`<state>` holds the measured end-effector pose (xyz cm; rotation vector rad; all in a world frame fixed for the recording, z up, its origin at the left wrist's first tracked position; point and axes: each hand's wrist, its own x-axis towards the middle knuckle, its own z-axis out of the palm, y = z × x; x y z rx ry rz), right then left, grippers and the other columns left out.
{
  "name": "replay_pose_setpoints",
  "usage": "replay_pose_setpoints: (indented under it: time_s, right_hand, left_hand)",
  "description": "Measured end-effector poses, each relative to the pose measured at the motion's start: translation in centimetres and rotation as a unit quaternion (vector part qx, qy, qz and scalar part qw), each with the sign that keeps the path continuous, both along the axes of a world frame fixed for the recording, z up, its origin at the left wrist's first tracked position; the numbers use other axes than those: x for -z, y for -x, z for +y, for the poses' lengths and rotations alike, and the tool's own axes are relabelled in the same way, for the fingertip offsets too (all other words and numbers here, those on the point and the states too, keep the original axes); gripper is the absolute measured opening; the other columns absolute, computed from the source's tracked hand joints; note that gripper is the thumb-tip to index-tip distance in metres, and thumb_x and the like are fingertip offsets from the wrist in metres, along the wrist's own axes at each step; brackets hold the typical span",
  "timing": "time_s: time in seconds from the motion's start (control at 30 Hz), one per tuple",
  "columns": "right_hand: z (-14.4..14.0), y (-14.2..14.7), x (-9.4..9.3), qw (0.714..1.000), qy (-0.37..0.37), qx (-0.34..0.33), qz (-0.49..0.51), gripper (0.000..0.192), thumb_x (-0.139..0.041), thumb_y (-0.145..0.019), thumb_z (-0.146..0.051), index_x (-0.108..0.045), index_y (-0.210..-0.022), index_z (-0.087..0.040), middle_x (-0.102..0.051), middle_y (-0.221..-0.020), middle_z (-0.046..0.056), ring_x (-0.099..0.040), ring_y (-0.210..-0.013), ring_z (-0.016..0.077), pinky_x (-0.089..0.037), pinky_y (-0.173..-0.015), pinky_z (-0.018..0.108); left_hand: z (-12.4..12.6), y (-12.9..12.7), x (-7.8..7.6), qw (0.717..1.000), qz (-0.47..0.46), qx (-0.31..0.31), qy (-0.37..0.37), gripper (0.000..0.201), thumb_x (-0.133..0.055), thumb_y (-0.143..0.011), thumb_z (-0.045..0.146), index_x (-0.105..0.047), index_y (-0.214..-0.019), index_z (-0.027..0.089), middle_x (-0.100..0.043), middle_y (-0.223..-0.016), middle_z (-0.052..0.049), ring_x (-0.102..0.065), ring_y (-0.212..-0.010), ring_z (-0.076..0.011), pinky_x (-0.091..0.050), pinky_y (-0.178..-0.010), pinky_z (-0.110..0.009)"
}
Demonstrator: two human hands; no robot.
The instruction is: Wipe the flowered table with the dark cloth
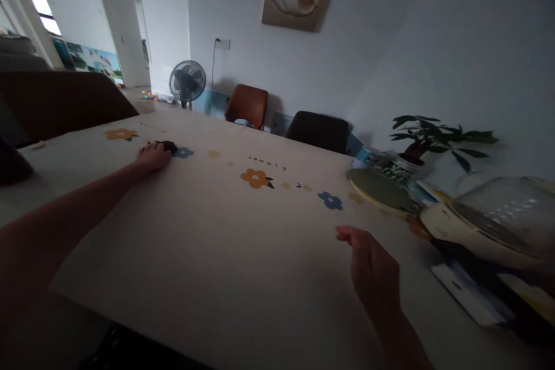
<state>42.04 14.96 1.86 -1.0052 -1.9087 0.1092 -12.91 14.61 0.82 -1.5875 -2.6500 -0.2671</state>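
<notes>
My left hand [152, 156] reaches far across the table [225, 243], which is covered by a cream cloth printed with flowers. Its fingers rest on a small dark object [168, 145] lying on the cloth; too little of it shows to name it. My right hand [373, 269] hovers just above the cloth near the right side, fingers loosely curled and apart, holding nothing. It is nearest to a round flat plate [379, 191] a little beyond it.
At the right edge stand a potted plant [427, 141], a glass-lidded appliance [489, 219] and papers [466, 292]. Two chairs [247, 105] sit at the far side, a fan [187, 82] behind. A dark chair back [65, 101] rises at left.
</notes>
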Motion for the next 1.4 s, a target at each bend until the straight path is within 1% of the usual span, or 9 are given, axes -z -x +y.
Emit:
replay_pose_setpoints:
  time_s: [0.17,0.37,0.5,0.63,0.8,0.97,1.07,1.27,1.4]
  right_hand:
    - [-0.4,0.3,-0.3,1.000,0.007,-0.023,0.017,0.040,-0.035,-0.103,-0.039,-0.066,-0.093,-0.017,-0.068,-0.086,0.004,-0.065,-0.079,0.0175,-0.050,-0.075,0.031]
    - [-0.7,0.6,-0.6,0.999,0.005,-0.020,0.037,0.041,-0.035,-0.103,-0.040,-0.066,-0.090,-0.017,-0.068,-0.086,0.006,-0.065,-0.079,0.0186,-0.051,-0.074,0.033]
    - [-0.7,0.5,-0.6,0.999,0.015,-0.006,0.033,0.043,-0.033,-0.102,-0.042,-0.066,-0.090,-0.016,-0.068,-0.083,0.007,-0.065,-0.078,0.0196,-0.051,-0.074,0.034]
    - [-0.5,0.2,-0.7,0.999,0.019,0.010,0.031,0.044,-0.032,-0.102,-0.042,-0.066,-0.091,-0.016,-0.068,-0.083,0.007,-0.065,-0.078,0.0197,-0.051,-0.075,0.035]
    - [-0.3,0.0,-0.8,0.999,0.015,0.018,0.021,0.045,-0.031,-0.101,-0.041,-0.066,-0.092,-0.016,-0.068,-0.083,0.007,-0.064,-0.078,0.0201,-0.050,-0.075,0.035]
    - [-0.6,0.1,-0.8,1.000,0.019,0.014,0.019,0.043,-0.032,-0.101,-0.040,-0.066,-0.091,-0.016,-0.068,-0.083,0.007,-0.064,-0.079,0.0193,-0.051,-0.075,0.033]
    - [-0.8,0.4,-0.9,0.999,0.025,0.007,0.023,0.042,-0.032,-0.101,-0.039,-0.066,-0.090,-0.016,-0.068,-0.084,0.006,-0.065,-0.079,0.0190,-0.051,-0.075,0.033]
    - [-1.2,0.6,-0.9,0.999,0.032,0.013,0.023,0.041,-0.033,-0.101,-0.038,-0.066,-0.089,-0.017,-0.068,-0.082,0.005,-0.064,-0.077,0.0180,-0.051,-0.074,0.032]
    - [-1.1,0.6,-0.9,0.999,0.036,0.017,0.011,0.043,-0.031,-0.101,-0.039,-0.066,-0.089,-0.017,-0.068,-0.082,0.005,-0.064,-0.077,0.0182,-0.050,-0.075,0.032]
  left_hand:
    - [-0.9,-5.3,0.3,0.996,-0.008,0.075,0.036,0.054,-0.022,-0.095,0.036,-0.043,-0.127,-0.002,-0.041,-0.140,-0.025,-0.042,-0.129,-0.0338,-0.030,-0.111,-0.050]
    - [-2.7,-17.3,1.9,0.974,-0.005,0.219,0.060,0.062,-0.030,-0.096,0.043,-0.031,-0.147,0.009,-0.023,-0.157,-0.015,-0.019,-0.146,-0.0278,-0.013,-0.121,-0.041]
    - [-3.6,-26.9,1.8,0.926,-0.004,0.371,0.070,0.068,-0.032,-0.097,0.051,-0.029,-0.150,0.008,-0.022,-0.157,-0.017,-0.014,-0.148,-0.0287,-0.007,-0.122,-0.044]
    - [-5.2,-34.8,1.7,0.860,-0.002,0.509,0.026,0.074,-0.031,-0.096,0.059,-0.032,-0.147,0.006,-0.026,-0.154,-0.021,-0.022,-0.145,-0.0323,-0.015,-0.120,-0.048]
    - [-7.6,-39.1,2.4,0.796,0.015,0.600,-0.081,0.072,-0.036,-0.095,0.061,-0.039,-0.142,0.007,-0.038,-0.147,-0.021,-0.036,-0.137,-0.0324,-0.022,-0.118,-0.048]
    - [-9.4,-36.6,1.9,0.760,0.012,0.642,-0.096,0.052,-0.037,-0.099,0.043,-0.044,-0.139,0.010,-0.043,-0.146,-0.013,-0.035,-0.139,-0.0233,-0.022,-0.119,-0.037]
    - [-9.8,-32.8,1.5,0.772,0.006,0.633,-0.047,0.048,-0.035,-0.100,0.036,-0.042,-0.141,0.012,-0.039,-0.150,-0.011,-0.034,-0.140,-0.0200,-0.021,-0.120,-0.034]
    - [-9.2,-20.8,2.6,0.894,0.000,0.447,0.037,0.055,-0.024,-0.098,0.042,-0.037,-0.147,0.021,-0.030,-0.156,-0.004,-0.026,-0.145,-0.0182,-0.013,-0.122,-0.033]
    - [-10.2,-10.7,2.9,0.949,0.039,0.310,0.047,0.065,-0.015,-0.094,0.050,-0.036,-0.146,0.017,-0.032,-0.155,-0.004,-0.030,-0.142,-0.0185,-0.015,-0.121,-0.035]
